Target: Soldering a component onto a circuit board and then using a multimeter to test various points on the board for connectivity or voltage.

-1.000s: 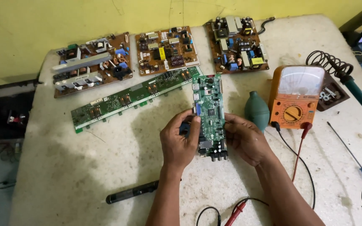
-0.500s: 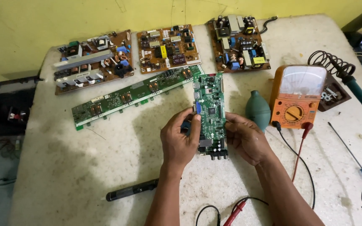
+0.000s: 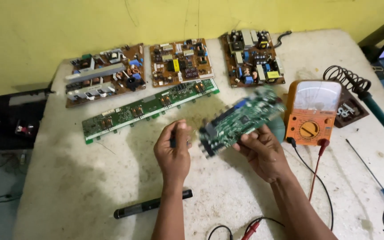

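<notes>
A: Right hand (image 3: pixel 263 153) grips the green board (image 3: pixel 241 120) above the desk (image 3: pixel 67 186), fingers pinching its near edge. Long axis runs lower-left to upper-right, toward the meter (image 3: pixel 312 113).

B: It's blurred, parts unreadable. Left hand (image 3: pixel 173 153) sits just beside it, fingers curled on something small and dark; can't tell what.

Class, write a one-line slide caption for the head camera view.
Right hand lifts a blurred green circuit board above the table, left hand beside it, orange multimeter nearby.
</notes>
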